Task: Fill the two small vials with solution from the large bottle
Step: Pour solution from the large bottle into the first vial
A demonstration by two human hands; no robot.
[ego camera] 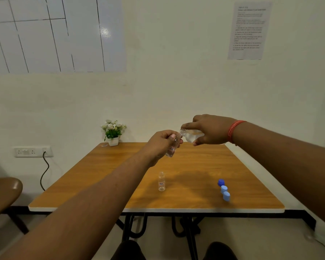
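Note:
My left hand (160,144) grips a small clear vial (172,148) with a red label, held tilted above the table. My right hand (208,130) grips the large clear bottle (190,135), tipped on its side with its open neck right at the mouth of that vial. Clear liquid shows in the bottle. A second small vial (161,182) stands upright and uncapped on the wooden table (120,184), below my left hand. Three blue caps lie at the right: a dark one (221,182) and two light ones (224,189) (226,196).
A small white pot of flowers (113,132) stands at the table's far left corner by the wall. A brown chair (4,194) is at the left. A wall socket with a black cable (44,169) is left of the table. My knees show under the near edge.

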